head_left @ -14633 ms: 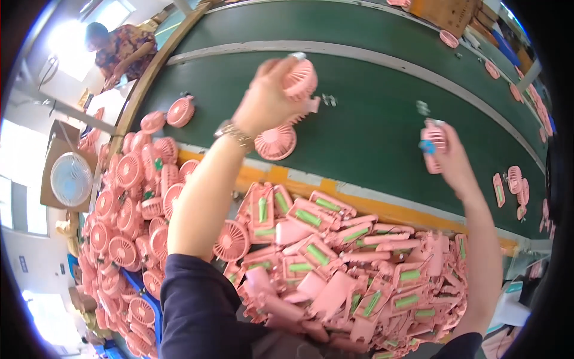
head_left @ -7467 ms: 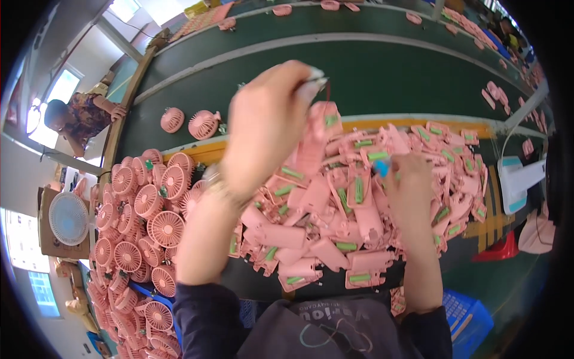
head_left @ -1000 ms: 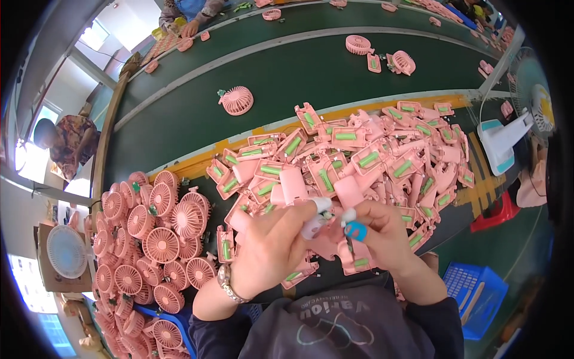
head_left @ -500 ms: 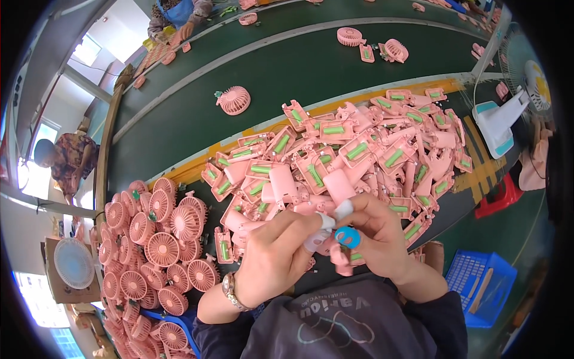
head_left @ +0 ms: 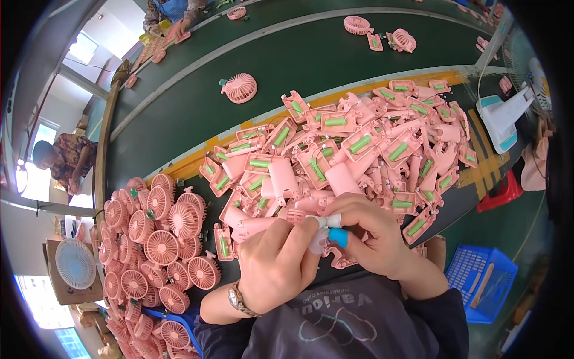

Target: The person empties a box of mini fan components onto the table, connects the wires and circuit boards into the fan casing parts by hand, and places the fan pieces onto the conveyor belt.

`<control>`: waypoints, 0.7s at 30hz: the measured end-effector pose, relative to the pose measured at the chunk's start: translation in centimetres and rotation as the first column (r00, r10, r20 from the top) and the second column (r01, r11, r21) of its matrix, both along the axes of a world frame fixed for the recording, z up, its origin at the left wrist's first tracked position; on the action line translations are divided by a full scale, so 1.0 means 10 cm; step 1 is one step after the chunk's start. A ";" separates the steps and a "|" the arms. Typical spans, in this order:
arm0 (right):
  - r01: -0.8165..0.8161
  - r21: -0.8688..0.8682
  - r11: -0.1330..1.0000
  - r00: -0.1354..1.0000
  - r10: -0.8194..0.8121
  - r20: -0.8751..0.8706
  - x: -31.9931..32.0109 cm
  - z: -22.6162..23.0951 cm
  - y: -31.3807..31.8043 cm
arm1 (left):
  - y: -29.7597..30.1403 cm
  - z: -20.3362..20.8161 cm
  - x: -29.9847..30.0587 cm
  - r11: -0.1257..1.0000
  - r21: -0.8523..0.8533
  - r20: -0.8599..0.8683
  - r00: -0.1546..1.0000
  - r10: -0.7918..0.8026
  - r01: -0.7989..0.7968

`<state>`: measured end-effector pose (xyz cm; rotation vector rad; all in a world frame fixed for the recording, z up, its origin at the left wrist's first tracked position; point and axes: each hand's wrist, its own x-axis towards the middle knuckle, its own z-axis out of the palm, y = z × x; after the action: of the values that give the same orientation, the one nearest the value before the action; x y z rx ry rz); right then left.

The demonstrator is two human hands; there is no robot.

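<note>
My left hand (head_left: 278,257), with a wristwatch, and my right hand (head_left: 376,239) meet at the near edge of a heap of pink fan handle shells (head_left: 359,143). The fingers of both are closed in a pinch, tips together; white finger covers and a blue one on my right thumb sit on them. Between and under them is a pink plastic fan part (head_left: 341,258), mostly hidden by the fingers. Slotted pink plastic (head_left: 294,215) shows just beyond my left fingers; whether it belongs to the held part I cannot tell. Many shells carry green cylindrical batteries (head_left: 360,143) and thin wires.
Pink round fan heads (head_left: 162,248) are piled at the left, partly over a blue bin (head_left: 191,335). A fan head (head_left: 240,88) lies on the green belt (head_left: 179,113). At right stand a white fan (head_left: 499,125), a red stool (head_left: 502,192) and a blue basket (head_left: 483,284). Co-workers are beyond.
My hands have shifted slightly, and my right thumb has turned so its blue cover shows from the side. Fan pieces on the belt have moved a little right. A co-worker's hand at the far left has moved.
</note>
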<state>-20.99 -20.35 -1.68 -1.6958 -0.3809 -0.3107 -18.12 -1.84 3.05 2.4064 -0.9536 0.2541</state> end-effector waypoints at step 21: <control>0.010 -0.170 0.985 0.997 -0.023 -0.073 0.03 0.21 -0.01 | 0.07 -0.01 0.17 0.948 -0.317 -0.242 0.963 -0.116 0.034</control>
<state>-20.65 -20.45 0.40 -1.8726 -0.3453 -0.2311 -16.45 -1.17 2.93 2.0491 -0.8169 0.0534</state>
